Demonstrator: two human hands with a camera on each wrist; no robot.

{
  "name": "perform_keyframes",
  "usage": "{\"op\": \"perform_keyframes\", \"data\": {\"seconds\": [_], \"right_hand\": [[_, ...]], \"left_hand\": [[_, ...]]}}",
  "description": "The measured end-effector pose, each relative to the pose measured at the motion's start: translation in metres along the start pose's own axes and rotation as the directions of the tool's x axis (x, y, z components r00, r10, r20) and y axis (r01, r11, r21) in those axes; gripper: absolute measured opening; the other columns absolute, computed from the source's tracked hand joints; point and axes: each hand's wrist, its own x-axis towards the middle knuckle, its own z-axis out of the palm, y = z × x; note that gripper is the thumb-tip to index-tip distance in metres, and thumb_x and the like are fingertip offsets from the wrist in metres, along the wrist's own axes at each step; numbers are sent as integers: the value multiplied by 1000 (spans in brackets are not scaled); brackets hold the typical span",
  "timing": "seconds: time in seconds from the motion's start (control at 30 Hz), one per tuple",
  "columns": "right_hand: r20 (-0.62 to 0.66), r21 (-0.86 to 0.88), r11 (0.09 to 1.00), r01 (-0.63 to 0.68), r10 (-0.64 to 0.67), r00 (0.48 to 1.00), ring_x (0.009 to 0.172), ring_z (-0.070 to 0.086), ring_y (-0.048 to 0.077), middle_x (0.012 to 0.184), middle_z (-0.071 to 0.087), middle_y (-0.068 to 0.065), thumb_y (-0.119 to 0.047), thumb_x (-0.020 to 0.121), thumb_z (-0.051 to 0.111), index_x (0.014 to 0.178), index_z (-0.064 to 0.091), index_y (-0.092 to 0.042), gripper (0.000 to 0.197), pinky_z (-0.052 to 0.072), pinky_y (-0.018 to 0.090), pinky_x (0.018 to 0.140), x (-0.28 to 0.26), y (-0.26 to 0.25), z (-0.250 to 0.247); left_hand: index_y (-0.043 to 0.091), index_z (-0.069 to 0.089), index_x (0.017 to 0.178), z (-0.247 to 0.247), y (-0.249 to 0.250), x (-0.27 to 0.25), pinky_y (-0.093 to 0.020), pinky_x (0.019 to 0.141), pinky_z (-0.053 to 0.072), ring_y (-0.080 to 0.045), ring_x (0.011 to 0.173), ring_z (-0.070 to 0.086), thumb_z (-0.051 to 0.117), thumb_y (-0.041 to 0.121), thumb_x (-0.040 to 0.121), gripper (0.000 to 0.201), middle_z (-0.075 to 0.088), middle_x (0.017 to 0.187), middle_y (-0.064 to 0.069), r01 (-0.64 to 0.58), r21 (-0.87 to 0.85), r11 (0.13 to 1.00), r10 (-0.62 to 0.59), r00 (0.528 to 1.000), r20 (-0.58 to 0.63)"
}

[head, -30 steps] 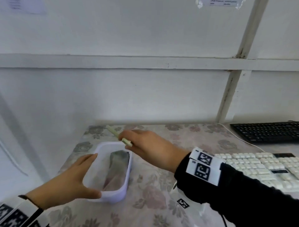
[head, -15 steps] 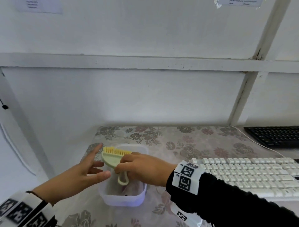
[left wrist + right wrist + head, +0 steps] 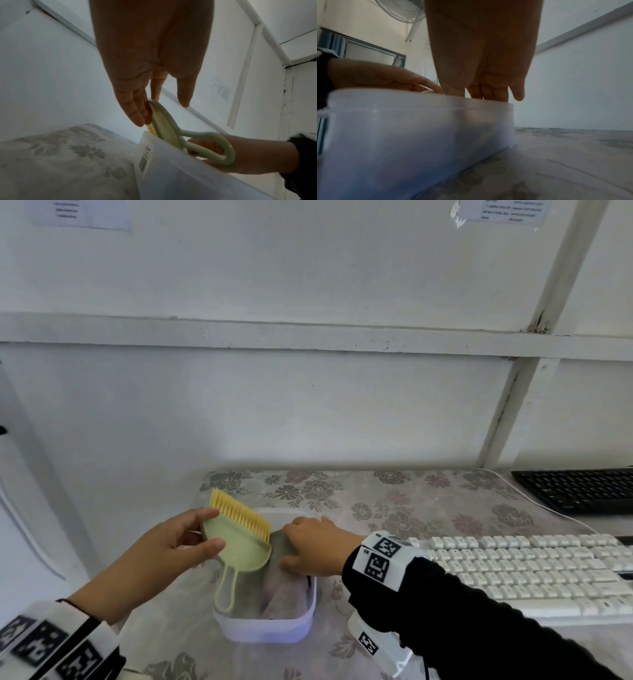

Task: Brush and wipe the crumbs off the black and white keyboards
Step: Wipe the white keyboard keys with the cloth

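Left hand [image 3: 171,549] pinching the green hand brush [image 3: 239,542] above the translucent plastic tub [image 3: 267,631].
Right hand [image 3: 315,546] grips grey cloth [image 3: 281,542] in tub; white keyboard [image 3: 534,570] at 3 o'clock, black keyboard [image 3: 582,491] at 2 o'clock; barcode label [image 3: 145,158] unreadable.

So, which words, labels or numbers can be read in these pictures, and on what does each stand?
Nothing can be read.
Paper notice, wall, upper left: print too blurred.
Paper notice, wall, upper right: print too small.
Barcode sticker on the plastic box: bars only, characters blurred.
Wrist bands: square black-and-white code patterns, small characters beside them unreadable.
White keyboard: key legends too small.
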Motion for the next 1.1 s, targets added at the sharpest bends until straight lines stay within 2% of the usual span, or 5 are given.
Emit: {"op": "perform_keyframes", "data": {"seconds": [0.23,0.4,0.53,0.77,1.1], "right_hand": [[69,-49,985,-163,166,984,122,39,35,129,46,15,-55,82,59,131,40,-14,66,31,53,98,15,-18,11],[-9,90,975,-202,203,979,118,45,36,126,46,16,-30,88,58,126,39,-8,48,31,54,98,18,-16,14],[-226,227,957,-183,234,946,112,49,37,125,45,17,-17,93,48,122,43,-6,33,34,51,96,14,-15,9],[-430,442,894,-72,281,858,107,50,34,116,50,18,-22,88,58,119,53,-6,36,42,33,84,-1,20,-23],[-280,567,775,-279,501,819,95,53,20,112,57,7,-26,76,76,121,52,-13,52,42,25,70,-93,133,-39]], "left_hand": [[46,53,110,-4,-10,-5,-30,80,53,-4,85,66,69,81,30,88,64,97,7,-13,103,995,12,1000,8],[46,49,108,1,-6,-7,-32,79,54,-8,83,66,82,16,66,61,61,102,-5,-12,72,997,10,1000,22],[45,50,105,5,-10,-3,-37,84,53,-9,80,67,76,2,72,60,64,97,-3,-19,110,994,19,1000,4],[42,47,116,20,-9,1,-24,83,46,-4,100,56,74,17,77,53,57,110,12,-36,164,986,37,999,2],[58,38,105,23,0,3,-29,93,42,-11,119,40,74,38,74,51,38,131,5,-13,351,936,-14,997,73]]}}
